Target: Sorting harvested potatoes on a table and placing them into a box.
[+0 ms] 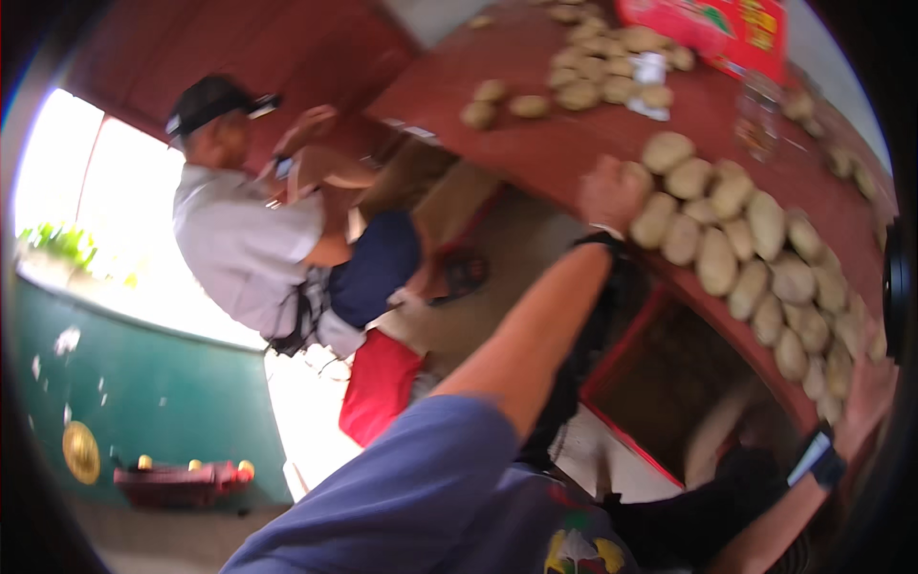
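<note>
Many potatoes (715, 260) lie packed in a broad band along the near edge of a reddish-brown table (535, 148). At the left end of this band is my left hand (612, 196), touching or right beside the end potatoes. Its fingers look bunched, but blur hides what they hold, if anything. My right hand (865, 397) lies along the other end of the band, fingers stretched out against the last potatoes. That wrist wears a dark watch (816, 459).
More potatoes (593, 62) are heaped at the table's far side beside a red package (712, 33) and a clear jar (757, 115). A seated person in a cap (253, 225) is on the left. Below them lies a red cloth or bag (380, 387). A green panel (153, 383) stands lower left.
</note>
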Action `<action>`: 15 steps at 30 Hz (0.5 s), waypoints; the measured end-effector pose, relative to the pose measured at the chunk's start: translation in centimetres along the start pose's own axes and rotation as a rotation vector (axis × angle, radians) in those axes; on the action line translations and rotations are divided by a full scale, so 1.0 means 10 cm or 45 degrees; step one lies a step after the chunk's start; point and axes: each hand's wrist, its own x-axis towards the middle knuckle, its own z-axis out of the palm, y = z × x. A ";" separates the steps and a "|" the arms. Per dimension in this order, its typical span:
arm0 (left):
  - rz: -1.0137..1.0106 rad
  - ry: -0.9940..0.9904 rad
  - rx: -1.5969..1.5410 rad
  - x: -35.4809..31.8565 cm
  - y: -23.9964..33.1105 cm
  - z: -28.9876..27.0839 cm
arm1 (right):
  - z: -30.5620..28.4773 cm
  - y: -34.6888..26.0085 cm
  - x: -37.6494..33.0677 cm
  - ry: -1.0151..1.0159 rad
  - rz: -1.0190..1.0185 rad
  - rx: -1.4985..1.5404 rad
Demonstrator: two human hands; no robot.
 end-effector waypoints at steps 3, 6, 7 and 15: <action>0.145 -0.048 0.086 0.02 -0.12 0.05 | 0.01 0.07 -0.11 0.586 -0.059 0.198; 0.101 -0.015 -0.125 0.00 -0.15 0.08 | -0.05 0.17 -0.14 0.235 -0.038 0.330; 0.091 -0.022 -0.055 -0.01 -0.13 0.06 | -0.06 0.20 -0.12 0.248 -0.097 0.248; 0.087 -0.016 -0.014 0.01 -0.07 0.02 | 0.08 0.12 -0.12 0.325 -0.299 0.182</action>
